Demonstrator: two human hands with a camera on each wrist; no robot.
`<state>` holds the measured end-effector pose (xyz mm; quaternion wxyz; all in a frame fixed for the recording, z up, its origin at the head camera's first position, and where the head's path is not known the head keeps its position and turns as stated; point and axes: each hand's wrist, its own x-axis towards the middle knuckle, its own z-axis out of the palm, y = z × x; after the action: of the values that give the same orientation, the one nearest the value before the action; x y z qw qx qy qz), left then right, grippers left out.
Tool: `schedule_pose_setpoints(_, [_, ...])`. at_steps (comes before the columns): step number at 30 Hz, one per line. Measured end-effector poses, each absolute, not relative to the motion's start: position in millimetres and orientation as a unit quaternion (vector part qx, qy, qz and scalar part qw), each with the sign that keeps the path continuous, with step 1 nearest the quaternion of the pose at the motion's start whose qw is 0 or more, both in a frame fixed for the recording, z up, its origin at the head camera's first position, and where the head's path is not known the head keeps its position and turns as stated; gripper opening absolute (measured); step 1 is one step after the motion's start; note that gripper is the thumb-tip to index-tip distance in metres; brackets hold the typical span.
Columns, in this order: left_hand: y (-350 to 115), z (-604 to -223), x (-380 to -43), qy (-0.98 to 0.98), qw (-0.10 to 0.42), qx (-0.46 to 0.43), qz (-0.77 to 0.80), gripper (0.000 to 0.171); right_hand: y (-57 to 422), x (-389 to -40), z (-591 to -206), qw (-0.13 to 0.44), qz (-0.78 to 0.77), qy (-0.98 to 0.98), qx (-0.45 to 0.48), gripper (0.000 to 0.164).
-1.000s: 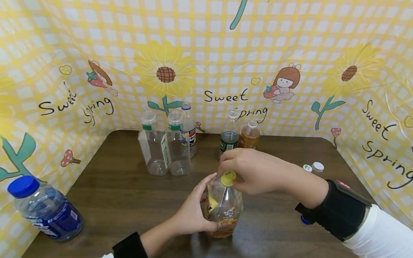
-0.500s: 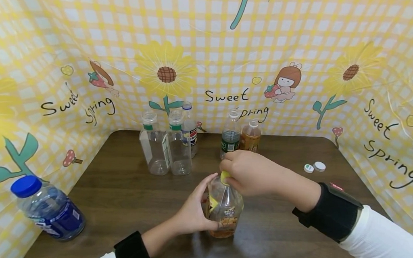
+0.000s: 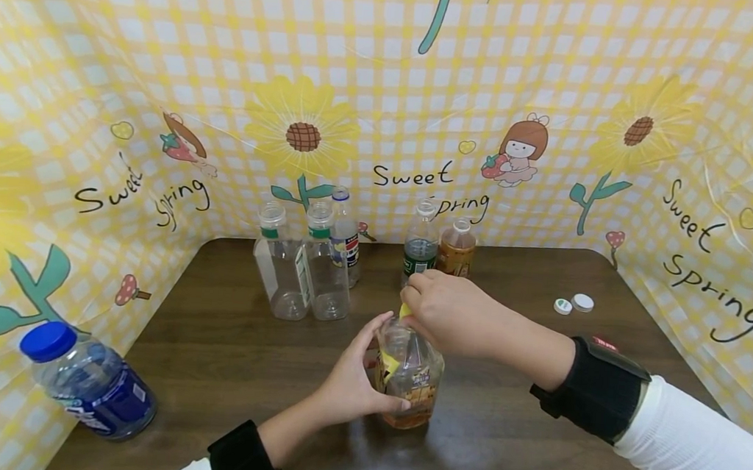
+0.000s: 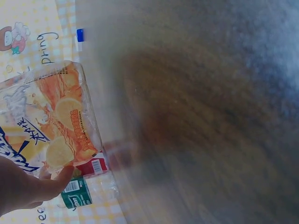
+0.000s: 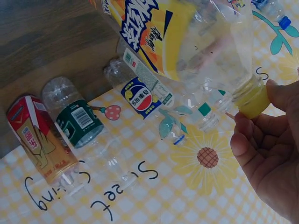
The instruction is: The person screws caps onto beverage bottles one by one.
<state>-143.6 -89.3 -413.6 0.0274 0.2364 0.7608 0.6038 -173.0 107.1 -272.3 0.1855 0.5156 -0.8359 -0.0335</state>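
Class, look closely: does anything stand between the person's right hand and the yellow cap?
Nothing visible does: the right hand pinches the yellow cap directly, while the left hand holds the bottle by its side.

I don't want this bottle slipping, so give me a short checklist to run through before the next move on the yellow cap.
1. Left hand holding the iced tea bottle: ok, thumb and fingers span its side.
2. Right hand on the yellow cap: ok, pinching it.
3. Cap loosened: cannot tell; it sits at the bottle's neck.
4. Bottle's base flat on the table: cannot tell.
5. Two loose white caps out of the way: ok, both lie apart from the hands.
6. Every other bottle uncapped: not ok, the large bottle at far left wears its blue cap.
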Motion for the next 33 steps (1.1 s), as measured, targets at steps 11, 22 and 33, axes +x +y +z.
schedule_pose_setpoints(11, [-90, -414, -142, 0.777, 0.013, 0.225, 0.588, 0.115, 110, -176, -273, 0.184, 0.020, -0.828, 0.530, 0.020])
schedule_pose_setpoints(22, [-96, -413, -142, 0.784, -0.014, 0.224, 0.579, 0.117, 121, -177, -278, 0.146, 0.119, -0.863, 0.468, 0.020])
schedule_pose_setpoints(33, [-101, -414, -142, 0.790, -0.020, 0.209, 0.576, 0.119, 144, -192, -322, 0.128, 0.261, -0.889, 0.352, 0.019])
